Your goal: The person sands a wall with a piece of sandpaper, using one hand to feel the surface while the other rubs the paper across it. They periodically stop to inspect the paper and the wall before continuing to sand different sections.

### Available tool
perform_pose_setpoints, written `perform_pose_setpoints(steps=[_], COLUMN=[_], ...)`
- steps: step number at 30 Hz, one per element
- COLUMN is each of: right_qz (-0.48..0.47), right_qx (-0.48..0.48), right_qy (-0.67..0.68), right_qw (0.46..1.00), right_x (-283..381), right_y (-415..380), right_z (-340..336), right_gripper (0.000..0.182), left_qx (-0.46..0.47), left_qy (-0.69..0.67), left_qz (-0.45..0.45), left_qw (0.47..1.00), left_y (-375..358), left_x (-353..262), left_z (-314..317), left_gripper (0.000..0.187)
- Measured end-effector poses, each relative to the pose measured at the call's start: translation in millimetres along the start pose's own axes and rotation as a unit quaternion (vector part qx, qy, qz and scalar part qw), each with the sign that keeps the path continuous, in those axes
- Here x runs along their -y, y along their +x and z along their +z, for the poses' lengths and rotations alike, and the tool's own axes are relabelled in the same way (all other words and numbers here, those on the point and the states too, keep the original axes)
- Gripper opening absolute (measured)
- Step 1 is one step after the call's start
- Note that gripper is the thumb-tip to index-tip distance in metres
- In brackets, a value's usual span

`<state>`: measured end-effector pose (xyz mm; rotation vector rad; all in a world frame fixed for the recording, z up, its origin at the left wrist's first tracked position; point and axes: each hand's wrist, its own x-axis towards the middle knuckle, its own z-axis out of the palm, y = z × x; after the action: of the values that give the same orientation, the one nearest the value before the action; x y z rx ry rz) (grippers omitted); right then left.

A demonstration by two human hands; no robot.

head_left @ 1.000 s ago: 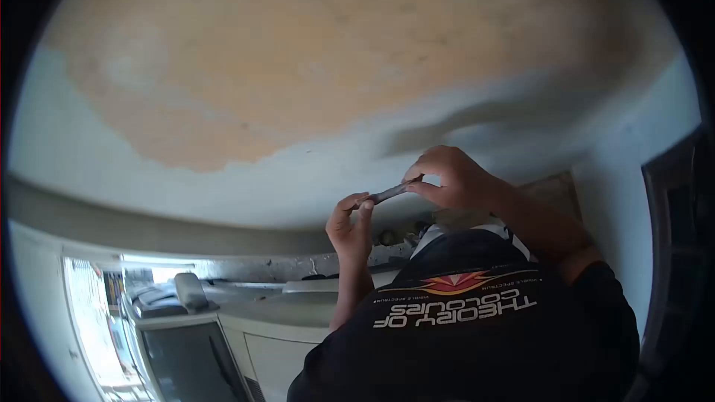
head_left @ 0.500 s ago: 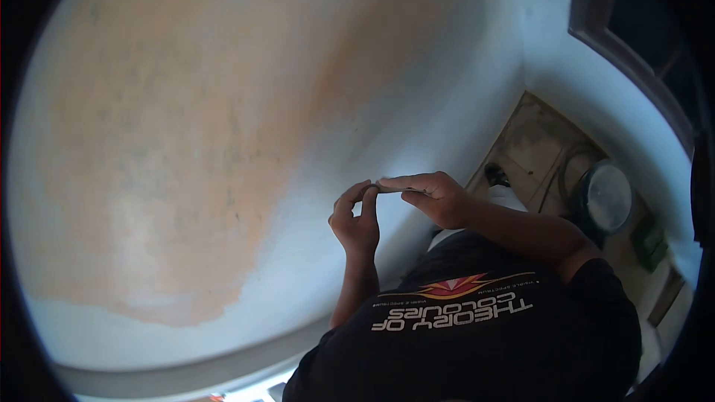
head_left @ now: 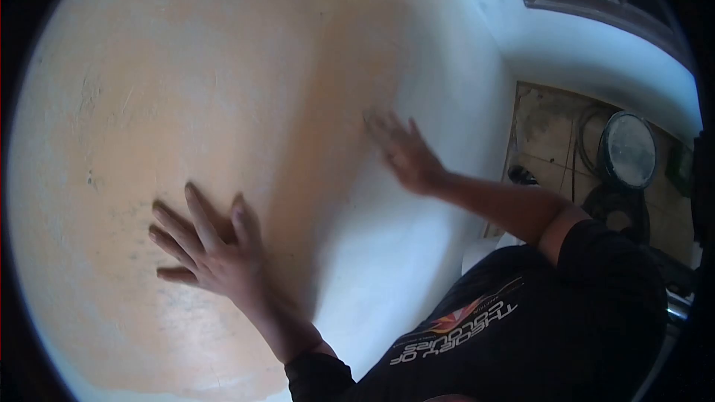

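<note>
A wall with a large orange-tan patch (head_left: 149, 141) and whitish paint around it fills most of the head view. My left hand (head_left: 212, 253) lies on the tan patch with its fingers spread, holding nothing visible. Further right, my right hand (head_left: 410, 156) is at the wall where tan meets white. Its fingers are stretched out and slightly blurred by motion. Whether something thin lies under the right palm is hidden.
A round bucket (head_left: 629, 150) with a pale, dusty top stands on the tiled floor (head_left: 540, 123) at right. A hose or cable (head_left: 585, 134) curls beside it. Above is a brown window frame (head_left: 570, 0) in the adjoining white wall.
Both hands were together in front of my chest, pinching something thin. They have parted and reached out to the wall, left hand to the left. The view has shifted too.
</note>
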<state>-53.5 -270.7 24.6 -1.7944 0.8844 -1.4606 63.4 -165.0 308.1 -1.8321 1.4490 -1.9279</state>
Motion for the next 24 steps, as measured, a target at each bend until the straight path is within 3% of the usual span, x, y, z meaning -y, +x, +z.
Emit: perform_pose_setpoints(steps=[3,5,7,9,11,14,15,17,18,19,21,24], right_qz=[-0.027,-0.047,-0.053,0.021,0.097,0.077,-0.018,-0.066,-0.059,-0.06,-0.026,0.137], right_qx=[0.132,0.121,0.021,-0.068,-0.114,-0.128,-0.114,0.04,0.109,0.103,-0.013,-0.13], right_qy=[-0.061,-0.08,-0.159,-0.166,-0.069,-0.084,-0.12,-0.088,-0.084,-0.088,-0.143,-0.051], right_qw=[0.989,0.988,0.986,0.984,0.986,0.985,0.986,0.993,0.989,0.989,0.989,0.981], right_x=[51,54,33,16,9,14,16,49,59,53,30,-16], right_y=[-31,-27,11,70,116,97,61,-9,-22,-12,26,145], right_z=[10,8,9,-4,-32,-4,17,27,22,21,10,-45], right_gripper=[0.096,0.099,0.102,0.101,0.099,0.097,0.103,0.119,0.118,0.118,0.109,0.097], left_qx=[0.007,-0.002,0.015,0.019,0.031,0.041,0.042,0.035,0.037,0.038,0.032,0.034], left_qy=[0.046,0.038,0.04,0.029,0.043,0.023,0.008,-0.011,-0.004,0.002,0.005,-0.008], left_qz=[0.005,0.028,0.02,0.035,0.029,0.025,0.031,0.043,0.045,0.044,0.049,0.042], left_qw=[0.999,0.999,0.999,0.999,0.998,0.999,0.999,0.998,0.998,0.998,0.998,0.999], left_y=[-17,-28,-31,-32,-38,-31,-31,-30,-32,-34,-35,-37], left_x=[22,40,39,39,47,44,43,42,44,45,47,47], left_z=[-22,-26,-26,-27,-23,-29,-30,-30,-30,-28,-26,-29], left_gripper=[0.068,0.068,0.068,0.068,0.074,0.076,0.072,0.068,0.068,0.068,0.07,0.072])
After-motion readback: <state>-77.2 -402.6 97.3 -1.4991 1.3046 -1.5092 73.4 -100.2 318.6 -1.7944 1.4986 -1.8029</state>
